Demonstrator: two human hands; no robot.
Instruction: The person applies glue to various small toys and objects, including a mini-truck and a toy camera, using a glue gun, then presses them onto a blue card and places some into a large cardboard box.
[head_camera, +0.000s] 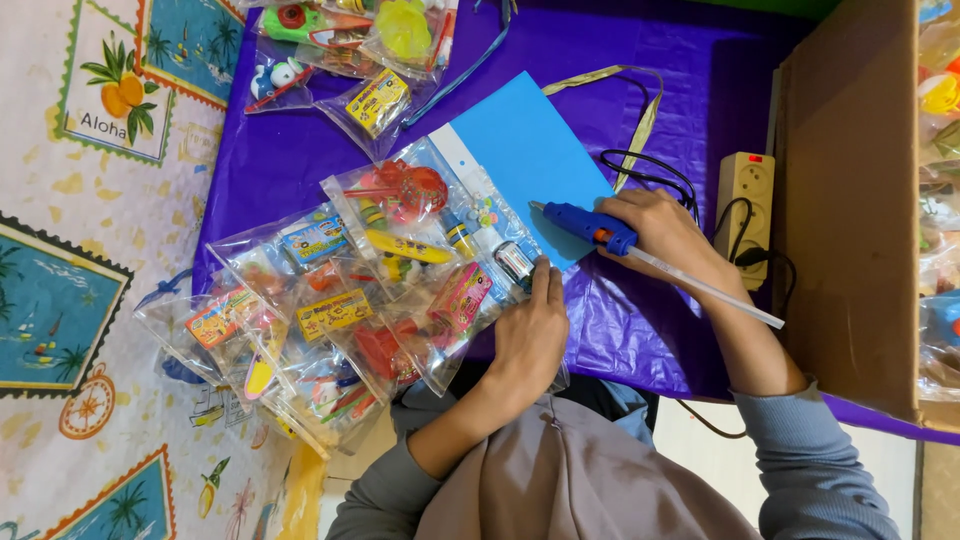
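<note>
My right hand (668, 235) grips a blue hot glue gun (590, 226) with an orange trigger. Its nozzle points left over the edge of a light blue card sheet (520, 150), and a clear glue stick (715, 290) juts out behind my wrist. My left hand (530, 330) lies flat, fingers together, pressing on a clear plastic packet of small toys (455, 300) next to the sheet's lower corner. Several more toy packets (300, 320) overlap in a row to the left, on a purple cloth (620, 320).
A beige power strip (746, 200) with black cords sits right of my right hand. A large cardboard box (850, 200) holding packets stands along the right edge. More toy packets (350, 50) lie at the top. A patterned mat (90, 250) covers the left.
</note>
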